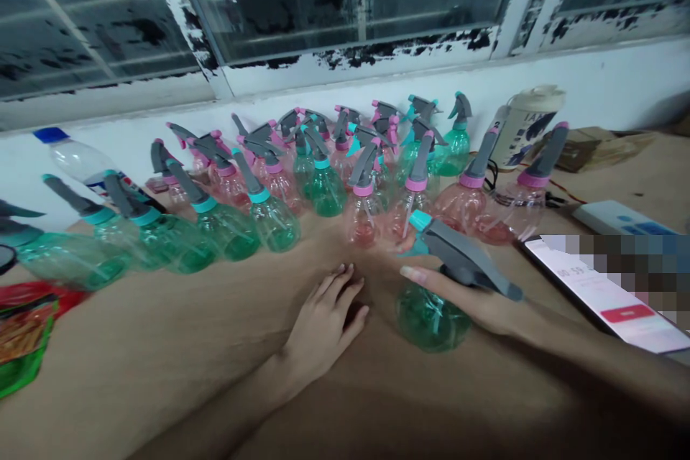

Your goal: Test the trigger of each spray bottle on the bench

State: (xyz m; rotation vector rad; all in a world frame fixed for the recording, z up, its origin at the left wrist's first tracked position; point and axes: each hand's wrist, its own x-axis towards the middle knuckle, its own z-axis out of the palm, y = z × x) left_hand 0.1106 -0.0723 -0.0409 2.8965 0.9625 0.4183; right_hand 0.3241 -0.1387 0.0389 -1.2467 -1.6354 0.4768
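Observation:
My right hand (468, 302) is wrapped round the neck of a green spray bottle (434, 323) with a grey and teal trigger head, which stands at the near right of the table. Its fingers on the far side are partly hidden by the bottle's head. My left hand (327, 314) rests on the tabletop, palm down, fingers a little apart and holding nothing. Just beyond it stand a pink spray bottle (364, 219) and a green spray bottle (276, 223).
Several more green and pink spray bottles (226, 226) line the wall. At left are a blue-capped plastic bottle (80, 158) and a red and green packet (26, 338). A phone (609, 287), a white box (619, 219), a printed cup (531, 126) and a cardboard box (598, 149) lie right.

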